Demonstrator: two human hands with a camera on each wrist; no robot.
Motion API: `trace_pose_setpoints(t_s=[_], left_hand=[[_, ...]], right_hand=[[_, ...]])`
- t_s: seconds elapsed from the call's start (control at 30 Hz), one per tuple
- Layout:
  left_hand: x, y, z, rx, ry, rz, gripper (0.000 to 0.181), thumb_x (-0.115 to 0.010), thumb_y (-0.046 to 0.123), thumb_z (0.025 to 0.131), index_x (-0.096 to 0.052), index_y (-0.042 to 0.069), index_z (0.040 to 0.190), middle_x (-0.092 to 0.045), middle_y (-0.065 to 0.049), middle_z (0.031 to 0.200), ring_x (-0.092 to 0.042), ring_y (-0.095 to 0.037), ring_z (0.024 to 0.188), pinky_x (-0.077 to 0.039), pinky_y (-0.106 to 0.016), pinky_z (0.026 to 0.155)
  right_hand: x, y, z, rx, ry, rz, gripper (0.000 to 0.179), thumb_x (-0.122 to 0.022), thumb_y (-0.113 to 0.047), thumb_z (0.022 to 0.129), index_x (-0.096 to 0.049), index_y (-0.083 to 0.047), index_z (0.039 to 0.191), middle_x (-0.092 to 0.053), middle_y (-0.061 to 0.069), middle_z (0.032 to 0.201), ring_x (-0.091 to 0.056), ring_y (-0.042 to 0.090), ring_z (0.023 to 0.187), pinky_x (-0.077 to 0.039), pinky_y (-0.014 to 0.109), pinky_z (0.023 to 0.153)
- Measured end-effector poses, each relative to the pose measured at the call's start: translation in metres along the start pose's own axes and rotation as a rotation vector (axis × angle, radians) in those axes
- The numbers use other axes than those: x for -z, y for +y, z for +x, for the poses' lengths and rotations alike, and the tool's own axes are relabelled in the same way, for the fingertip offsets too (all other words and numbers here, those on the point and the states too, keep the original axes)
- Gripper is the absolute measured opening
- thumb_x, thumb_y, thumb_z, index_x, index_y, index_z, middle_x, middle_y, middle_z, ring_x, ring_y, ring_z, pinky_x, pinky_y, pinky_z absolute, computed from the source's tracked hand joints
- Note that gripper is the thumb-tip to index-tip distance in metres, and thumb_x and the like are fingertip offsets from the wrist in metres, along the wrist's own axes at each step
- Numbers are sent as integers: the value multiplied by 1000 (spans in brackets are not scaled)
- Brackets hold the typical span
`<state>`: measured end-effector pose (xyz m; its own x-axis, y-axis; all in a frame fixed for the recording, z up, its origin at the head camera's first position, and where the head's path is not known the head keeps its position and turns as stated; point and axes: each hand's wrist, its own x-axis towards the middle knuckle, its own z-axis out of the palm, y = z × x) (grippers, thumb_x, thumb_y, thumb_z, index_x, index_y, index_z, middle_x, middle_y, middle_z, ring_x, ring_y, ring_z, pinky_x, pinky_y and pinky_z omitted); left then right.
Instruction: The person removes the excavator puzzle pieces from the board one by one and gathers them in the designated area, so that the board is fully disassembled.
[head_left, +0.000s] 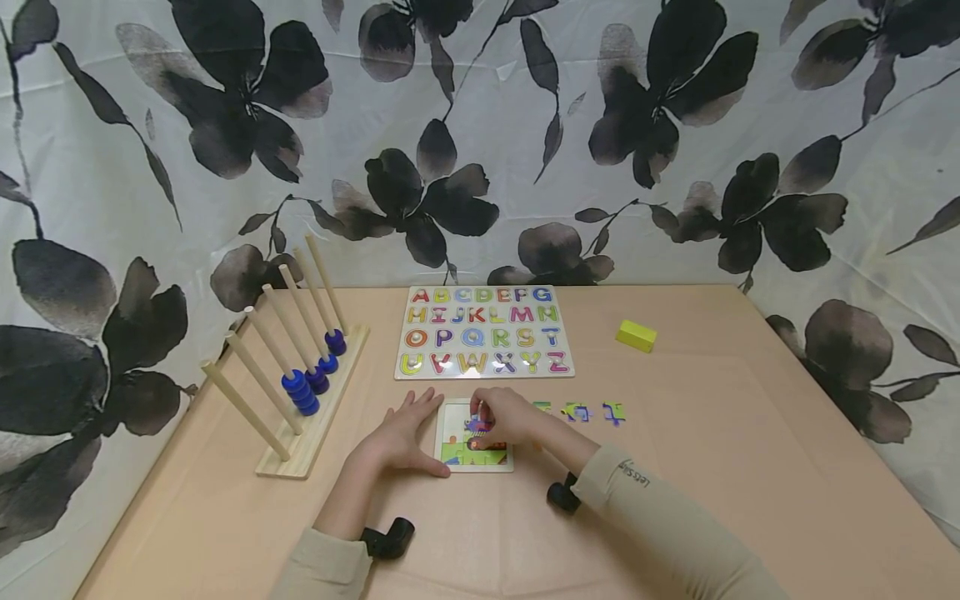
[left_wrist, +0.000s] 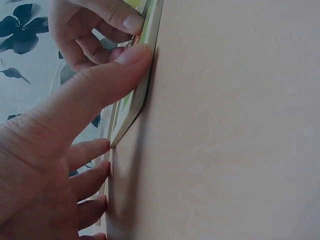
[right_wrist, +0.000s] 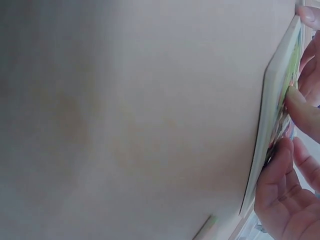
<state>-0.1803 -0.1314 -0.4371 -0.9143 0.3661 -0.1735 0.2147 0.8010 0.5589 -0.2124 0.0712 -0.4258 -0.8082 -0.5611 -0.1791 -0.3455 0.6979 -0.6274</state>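
Observation:
A small white-framed picture puzzle (head_left: 446, 417) lies on the table, partly covered by the hands. Fingers spread, my left hand (head_left: 401, 437) rests at its left side, the thumb by the lower left corner. In the left wrist view that thumb lies against the puzzle's edge (left_wrist: 142, 92). Over the puzzle, my right hand (head_left: 513, 417) pinches a colourful puzzle piece (head_left: 477, 426) between thumb and fingers, low against the picture. The right wrist view shows the thumb and curled fingers at the board's face; the piece is mostly hidden there. Several loose puzzle pieces (head_left: 576, 412) lie right of the hand.
Behind the puzzle lies an alphabet board (head_left: 485, 332) with coloured letters. A wooden peg stand (head_left: 327, 408) with blue rings on some pegs stands at left. A yellow block (head_left: 636, 336) sits at the back right. Floral cloth (head_left: 547, 142) hangs behind the table.

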Motion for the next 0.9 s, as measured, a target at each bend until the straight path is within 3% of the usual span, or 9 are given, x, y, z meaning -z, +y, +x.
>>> trace_pose_setpoints(t_s=[0.23, 0.47, 0.9], left_hand=[[2, 0, -2, -30, 1, 1, 107, -87, 38, 54, -34, 2, 140, -23, -18, 148, -11, -43, 135, -10, -62, 104], [3, 0, -2, -35, -3, 4, 107, -86, 39, 54, -33, 2, 140, -23, -19, 147, -11, -43, 135, -10, -62, 104], [3, 1, -1, -30, -3, -12, 107, -87, 38, 54, -33, 3, 140, -23, -18, 148, -9, -42, 135, -9, -62, 104]], right_hand=[[1, -3, -1, 3, 17, -33, 37, -82, -14, 67, -56, -8, 92, -53, 2, 76, -47, 12, 67, -42, 21, 56], [1, -2, -1, -32, 22, 20, 36, -82, -11, 66, -56, -8, 90, -54, 3, 77, -48, 12, 67, -42, 21, 54], [10, 3, -6, 42, 0, 86, 34, -80, -5, 65, -58, -6, 92, -55, 4, 78, -50, 12, 65, -44, 21, 54]])
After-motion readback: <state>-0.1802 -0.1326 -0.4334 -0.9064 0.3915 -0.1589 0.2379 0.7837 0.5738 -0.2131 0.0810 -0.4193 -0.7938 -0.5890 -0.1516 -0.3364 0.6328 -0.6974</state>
